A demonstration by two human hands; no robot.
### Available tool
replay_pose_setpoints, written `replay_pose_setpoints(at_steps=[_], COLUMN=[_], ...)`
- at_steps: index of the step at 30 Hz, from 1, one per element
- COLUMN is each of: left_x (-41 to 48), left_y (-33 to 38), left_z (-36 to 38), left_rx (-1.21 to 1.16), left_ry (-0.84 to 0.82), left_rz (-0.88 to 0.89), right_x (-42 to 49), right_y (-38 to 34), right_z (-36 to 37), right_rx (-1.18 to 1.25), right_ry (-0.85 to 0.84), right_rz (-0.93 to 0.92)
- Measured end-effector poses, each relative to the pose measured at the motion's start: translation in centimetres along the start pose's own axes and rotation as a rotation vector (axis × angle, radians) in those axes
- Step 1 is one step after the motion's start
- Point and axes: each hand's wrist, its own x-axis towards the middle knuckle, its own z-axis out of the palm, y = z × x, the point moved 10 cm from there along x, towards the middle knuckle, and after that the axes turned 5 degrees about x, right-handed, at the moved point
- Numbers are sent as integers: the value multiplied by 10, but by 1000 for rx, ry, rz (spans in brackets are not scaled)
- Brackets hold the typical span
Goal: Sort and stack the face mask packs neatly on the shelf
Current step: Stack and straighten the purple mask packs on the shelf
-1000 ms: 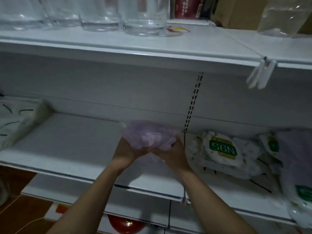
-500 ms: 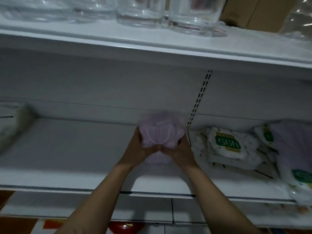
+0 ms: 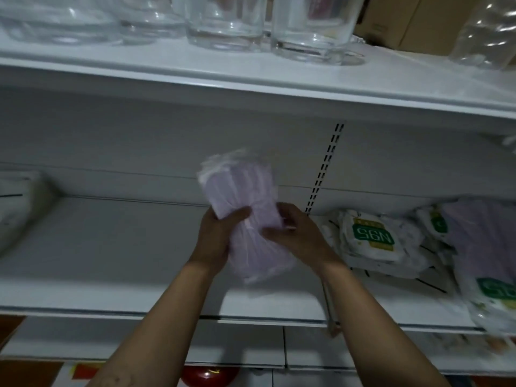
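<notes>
A lilac pack of face masks (image 3: 242,191) in clear wrap is held upright above the white middle shelf (image 3: 111,247). My left hand (image 3: 216,238) grips its left side, thumb across the front. My right hand (image 3: 296,233) holds its right side, fingers on the front. White N95 mask packs with green labels (image 3: 371,236) lie in a loose heap on the shelf to the right. Another lilac pack (image 3: 483,238) lies over more N95 packs (image 3: 497,291) at the far right. At the far left edge sits a blurred white pack (image 3: 16,208).
Clear glass jars (image 3: 310,26) stand in a row on the upper shelf (image 3: 251,79), with a cardboard box (image 3: 413,20) behind. A slotted upright (image 3: 324,169) divides the back panel. A lower shelf (image 3: 139,342) and a red object (image 3: 209,375) lie below.
The lilac pack has been lifted and turned from a bunched clump to standing upright in both hands. The view has moved closer to the shelf.
</notes>
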Motion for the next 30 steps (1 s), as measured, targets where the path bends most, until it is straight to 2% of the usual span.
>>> replay_pose_setpoints(at_steps=[1,3,6,7,9,11,15,19,22,24,27,30], left_x=[-2,-7,-16,-20,-25,-28,-30,-34,-36,-37,-42,-51], left_y=[-5,-15,-32,-38,-48,-50,-30,8,26,23,-5,-22], left_z=[-5,-9,-6,-3,2,-3,-33,-70,-78,-77,-78,-75], left_rx=[-133,-330,-442,-454,-476,-455,-355,13,482,752,836,823], left_ry=[17,35,92,119,159,216,315,310,316,301,218,143], left_rz=[-51,-143,-219,-245,-261,-214,-94,121,185,162,72,136], right_x=[-3,-16,-25,-24,-21,-17,-16,-11,-7,-7,-9,-10], right_y=[12,36,37,34,38,45,40,20,-2,-6,27,63], right_z=[-6,-9,23,33,37,32,5,-14,-27,-27,-23,-20], right_rx=[63,353,657,672,593,540,487,404,323,229,85,56], right_ry=[-3,19,-58,-48,73,172,267,183,123,63,19,-8], right_rz=[39,123,79,76,148,203,92,-53,-182,-210,-146,-67])
